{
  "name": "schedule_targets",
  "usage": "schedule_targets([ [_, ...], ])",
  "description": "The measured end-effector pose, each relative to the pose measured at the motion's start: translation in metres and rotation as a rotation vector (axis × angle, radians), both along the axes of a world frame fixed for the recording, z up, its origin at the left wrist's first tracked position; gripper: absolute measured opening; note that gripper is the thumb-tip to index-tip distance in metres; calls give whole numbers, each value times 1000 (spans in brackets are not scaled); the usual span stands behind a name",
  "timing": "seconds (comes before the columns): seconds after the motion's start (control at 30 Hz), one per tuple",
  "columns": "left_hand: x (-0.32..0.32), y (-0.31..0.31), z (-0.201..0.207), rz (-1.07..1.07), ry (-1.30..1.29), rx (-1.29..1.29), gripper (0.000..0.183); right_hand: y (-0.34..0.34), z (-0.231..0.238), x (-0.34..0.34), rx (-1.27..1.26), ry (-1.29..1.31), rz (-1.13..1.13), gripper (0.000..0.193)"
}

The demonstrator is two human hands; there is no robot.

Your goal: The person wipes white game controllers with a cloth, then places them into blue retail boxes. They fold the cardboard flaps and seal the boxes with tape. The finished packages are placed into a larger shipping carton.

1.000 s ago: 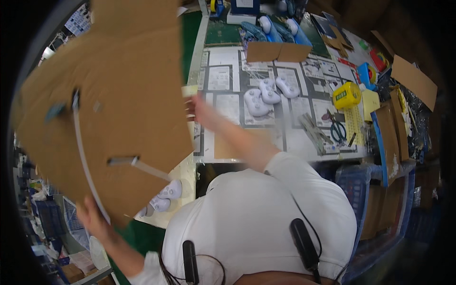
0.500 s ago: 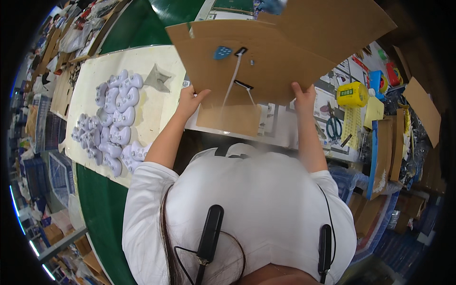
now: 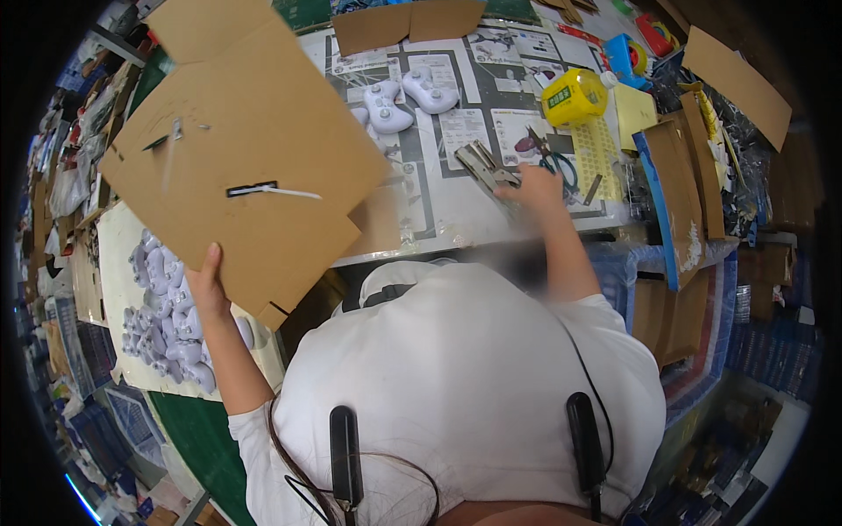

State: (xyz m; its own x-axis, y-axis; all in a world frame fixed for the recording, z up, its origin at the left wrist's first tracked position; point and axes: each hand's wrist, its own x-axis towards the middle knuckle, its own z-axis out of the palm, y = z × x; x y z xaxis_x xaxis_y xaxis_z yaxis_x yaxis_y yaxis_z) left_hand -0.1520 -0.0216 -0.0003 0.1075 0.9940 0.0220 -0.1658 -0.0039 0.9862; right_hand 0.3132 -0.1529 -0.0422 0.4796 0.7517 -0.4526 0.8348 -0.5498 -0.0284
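Note:
My left hand grips the lower left edge of a large brown cardboard sheet, thumb on the near face. The sheet is held up tilted on the left, with folded flaps and a cut notch. A black slot with a white strip shows on its face. At the right of the worktable, my right hand has its fingers closed round the handle end of a silvery metal plier stapler. Scissors with dark green handles lie just beyond that hand.
White game controllers rest on the printed table sheet; several more are heaped on a pale board at left, partly behind the cardboard. A yellow bottle, a blue tape dispenser and an open carton stand at right.
The cardboard has swung left and turned, now in my left hand alone. My right hand has let go of it and come down onto the stapler. Controllers behind it are uncovered.

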Motion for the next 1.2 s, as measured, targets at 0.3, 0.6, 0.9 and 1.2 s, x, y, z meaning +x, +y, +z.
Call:
schedule_targets([
  [0.3,13,-7,-5,80,-28,-36,40,-17,-87,101,354,-98,-283,67],
  [0.6,43,-3,44,74,-98,-30,24,19,-40,81,801,65,-154,34],
  [0.9,71,-9,80,-12,-79,75,20,133,121,-135,910,392,452,65],
  [1.2,59,-11,77,-13,237,181,24,177,138,-190,998,450,660,52],
])
